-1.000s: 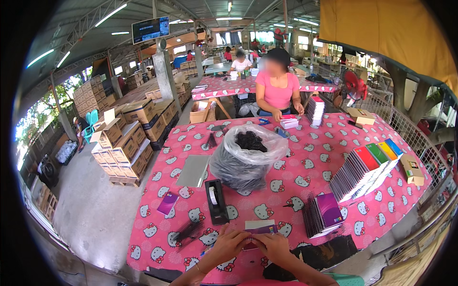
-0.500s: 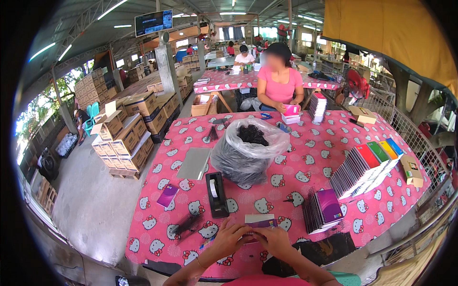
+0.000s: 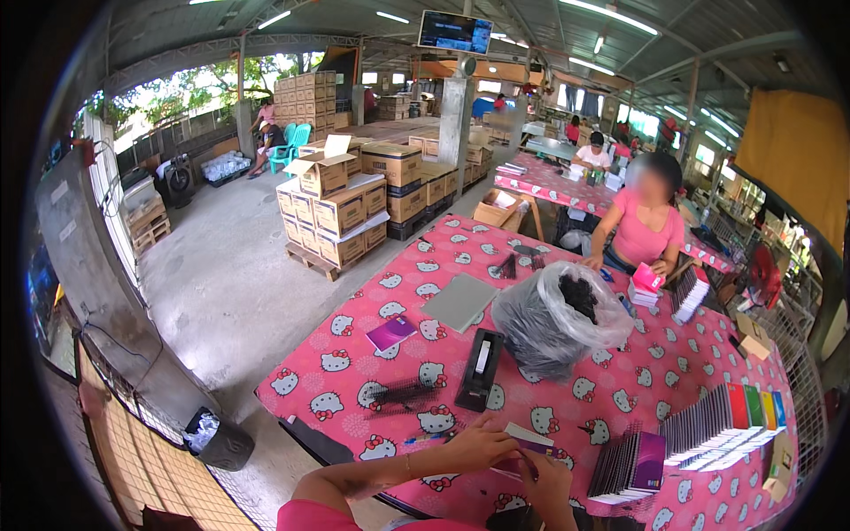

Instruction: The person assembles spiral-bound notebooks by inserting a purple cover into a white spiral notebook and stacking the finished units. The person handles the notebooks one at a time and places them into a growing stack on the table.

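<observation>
Pink patterned tablecloth (image 3: 310,380), concrete floor (image 3: 221,301), stacked cartons (image 3: 341,214), left grip (image 3: 478,445) and right grip (image 3: 551,482) holding purple notebook (image 3: 535,444)

Head-worn fisheye, downward over hands (image 3: 478,445)

Small print marked the purple notebooks (image 3: 649,462), brown cartons (image 3: 340,214) and hanging screen (image 3: 455,33); none of it was clearly legible.
</observation>
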{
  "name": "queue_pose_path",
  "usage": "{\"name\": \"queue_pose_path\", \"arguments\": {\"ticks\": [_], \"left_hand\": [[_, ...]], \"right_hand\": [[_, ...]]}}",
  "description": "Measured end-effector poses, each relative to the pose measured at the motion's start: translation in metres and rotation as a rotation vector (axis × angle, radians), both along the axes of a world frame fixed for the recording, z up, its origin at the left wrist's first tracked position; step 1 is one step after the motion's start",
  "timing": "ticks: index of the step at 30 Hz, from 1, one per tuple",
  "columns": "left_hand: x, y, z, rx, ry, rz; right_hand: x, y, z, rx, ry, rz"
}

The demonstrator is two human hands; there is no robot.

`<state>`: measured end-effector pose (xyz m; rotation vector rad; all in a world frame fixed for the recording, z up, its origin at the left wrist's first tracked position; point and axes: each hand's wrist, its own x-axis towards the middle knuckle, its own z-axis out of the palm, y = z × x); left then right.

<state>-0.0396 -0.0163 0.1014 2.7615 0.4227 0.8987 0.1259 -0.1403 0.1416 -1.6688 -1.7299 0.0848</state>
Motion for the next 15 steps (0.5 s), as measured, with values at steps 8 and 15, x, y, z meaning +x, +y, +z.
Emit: {"name": "queue_pose_path", "arguments": {"ticks": [8,15], "left_hand": [[-0.004,0.001,0.009,0.012,0.076,0.007],[0.006,-0.007,0.004,0.096,-0.047,-0.048]], "right_hand": [[0.001,-0.003,-0.006,-0.055,0.008,0.008],[0.058,-0.018,-0.037,-0.101,0.453,0.122]]}}
